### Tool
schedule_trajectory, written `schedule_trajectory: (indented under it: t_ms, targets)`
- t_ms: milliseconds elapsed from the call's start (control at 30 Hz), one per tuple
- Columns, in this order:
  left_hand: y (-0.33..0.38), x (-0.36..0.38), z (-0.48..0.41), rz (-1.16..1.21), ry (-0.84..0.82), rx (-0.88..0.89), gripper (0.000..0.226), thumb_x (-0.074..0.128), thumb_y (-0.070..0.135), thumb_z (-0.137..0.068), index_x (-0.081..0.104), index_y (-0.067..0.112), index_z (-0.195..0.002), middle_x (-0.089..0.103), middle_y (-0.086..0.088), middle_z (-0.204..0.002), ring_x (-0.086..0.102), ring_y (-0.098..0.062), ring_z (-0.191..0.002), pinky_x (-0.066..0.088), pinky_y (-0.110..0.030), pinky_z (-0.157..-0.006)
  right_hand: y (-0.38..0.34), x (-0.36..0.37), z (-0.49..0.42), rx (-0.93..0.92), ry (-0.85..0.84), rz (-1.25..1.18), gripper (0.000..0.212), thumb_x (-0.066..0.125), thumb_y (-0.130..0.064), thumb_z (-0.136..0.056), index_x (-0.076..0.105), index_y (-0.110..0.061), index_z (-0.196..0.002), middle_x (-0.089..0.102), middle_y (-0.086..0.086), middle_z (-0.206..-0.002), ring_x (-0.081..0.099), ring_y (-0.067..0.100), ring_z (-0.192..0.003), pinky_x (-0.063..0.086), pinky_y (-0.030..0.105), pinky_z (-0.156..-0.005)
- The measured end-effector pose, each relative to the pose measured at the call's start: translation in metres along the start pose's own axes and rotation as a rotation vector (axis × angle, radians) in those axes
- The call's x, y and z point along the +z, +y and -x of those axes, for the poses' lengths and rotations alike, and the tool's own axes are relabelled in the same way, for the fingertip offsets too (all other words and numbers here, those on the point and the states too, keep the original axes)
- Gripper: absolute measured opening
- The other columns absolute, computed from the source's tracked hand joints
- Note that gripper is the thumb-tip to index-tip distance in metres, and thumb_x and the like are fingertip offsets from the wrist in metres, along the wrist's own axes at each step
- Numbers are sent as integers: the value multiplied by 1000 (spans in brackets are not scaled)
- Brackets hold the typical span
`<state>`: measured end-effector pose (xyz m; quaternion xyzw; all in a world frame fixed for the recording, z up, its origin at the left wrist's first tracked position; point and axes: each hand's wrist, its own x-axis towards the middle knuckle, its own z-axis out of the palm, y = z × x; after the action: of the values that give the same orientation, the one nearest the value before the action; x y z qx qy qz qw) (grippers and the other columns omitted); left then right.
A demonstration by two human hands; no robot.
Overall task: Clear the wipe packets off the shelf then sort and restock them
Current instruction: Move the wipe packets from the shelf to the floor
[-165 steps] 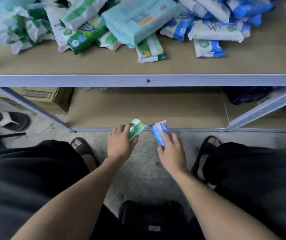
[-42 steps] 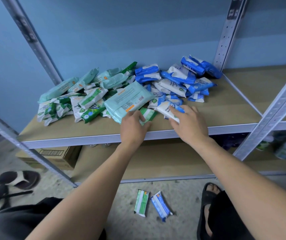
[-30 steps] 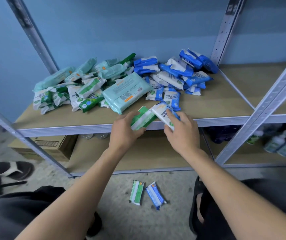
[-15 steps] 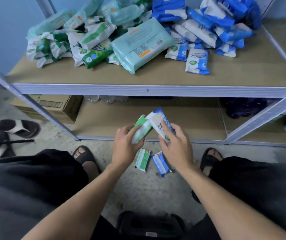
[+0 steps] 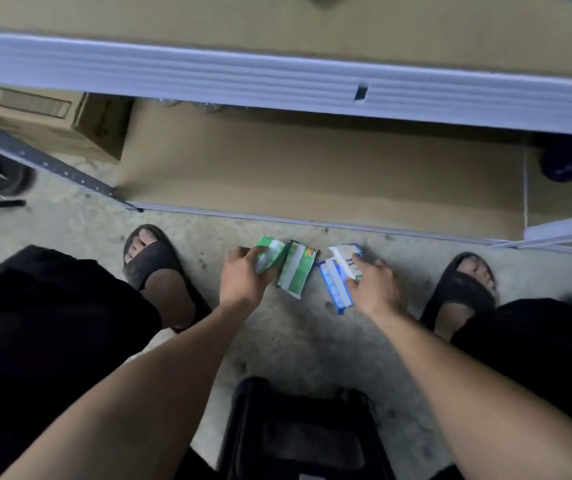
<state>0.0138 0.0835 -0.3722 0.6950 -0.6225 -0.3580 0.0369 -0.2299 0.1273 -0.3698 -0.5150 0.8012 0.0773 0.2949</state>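
Your left hand (image 5: 244, 277) grips a green wipe packet (image 5: 268, 256) against a second green packet (image 5: 296, 273) lying on the floor (image 5: 277, 344). Your right hand (image 5: 374, 287) pinches a blue-and-white packet (image 5: 346, 259) over a blue packet (image 5: 336, 287) there. Sorting by colour seems barely begun and restocking untouched; the shelf (image 5: 277, 77) top is mostly out of view, so what remains can't be told.

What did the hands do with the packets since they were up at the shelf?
Both hands came down from the shelf to the floor. The left hand brought a green packet down beside the green floor packet, the right hand a blue-and-white packet by the blue floor packet. Both still grip theirs. The two floor packets stayed put.
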Motion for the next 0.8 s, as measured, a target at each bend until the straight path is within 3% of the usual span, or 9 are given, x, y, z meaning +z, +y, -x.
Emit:
schedule_trajectory:
  t_ms: [133,267,467,600,667,800]
  targets:
    - [-10,17,-19,-21,-7,-20,48,71,29,-89,63,16,-134,57,-12,-126,56,-33,-111,48,-37,-95,11,19,-25,24,-40,15,58,60,-40,-94,45,-30,-149,55,15,-126,59,36,-112,50,38,-89]
    - [-16,31,-27,-94,-104,-21,42,65,27,-94,63,15,-134,48,-7,-149,55,-30,-124,44,-32,-99,22,37,-34,22,-138,15,54,54,-41,-98,45,-29,-149,49,11,-138,54,35,-119,49,39,-96]
    - [-28,41,-23,-250,-245,39,59,62,24,-96,42,22,-152,21,-9,-166,38,-32,-142,42,-37,-109,27,43,-36,15,-228,157,63,50,-28,-99,26,-36,-156,35,9,-145,46,34,-125,45,38,-99]
    - [-26,32,-27,-360,-400,58,70,58,34,-97,25,23,-158,4,-8,-168,23,-32,-149,33,-41,-117,23,32,-37,24,-294,159,63,47,-36,-98,23,-36,-157,34,9,-147,41,33,-131,42,41,-104]
    - [-20,23,-27,-367,-429,55,69,59,37,-96,29,22,-156,10,-6,-168,22,-31,-148,35,-42,-116,17,24,-33,2,-270,181,58,46,-41,-98,30,-35,-154,35,8,-147,42,33,-130,43,41,-102]
    - [4,-1,-19,-406,-361,104,60,60,40,-94,44,20,-148,40,-4,-156,35,-28,-139,43,-40,-107,0,-1,-13,-63,-211,223,50,46,-43,-98,40,-34,-148,43,7,-143,45,32,-126,41,38,-98]
